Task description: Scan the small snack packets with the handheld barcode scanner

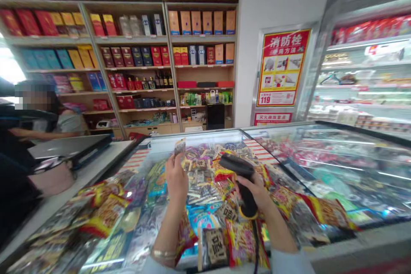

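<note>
Two hands work just above snack packets (205,218) heaped on a glass chest (282,123). The left hand (176,177) pinches a small packet (180,147) upright, thumb and fingers clamped together on its lower edge, with a bangle (163,254) on the wrist below. The right hand (253,192) closes around the handle of a black barcode scanner (236,167), whose cord (255,239) drops over the near edge. Packet and scanner stand apart, the scanner's head tilted toward the packet, which looks like the moment before a read. This hold calls for the packet's code to face the scanner's window; whether it does cannot be told. Farther left, a counter (96,167) carries a laptop (69,145) beside a person (64,122). Beyond, shelves (202,51) hold boxed goods, a fire poster (282,68) hangs far right, and a lit fridge (362,77) stands right.
</note>
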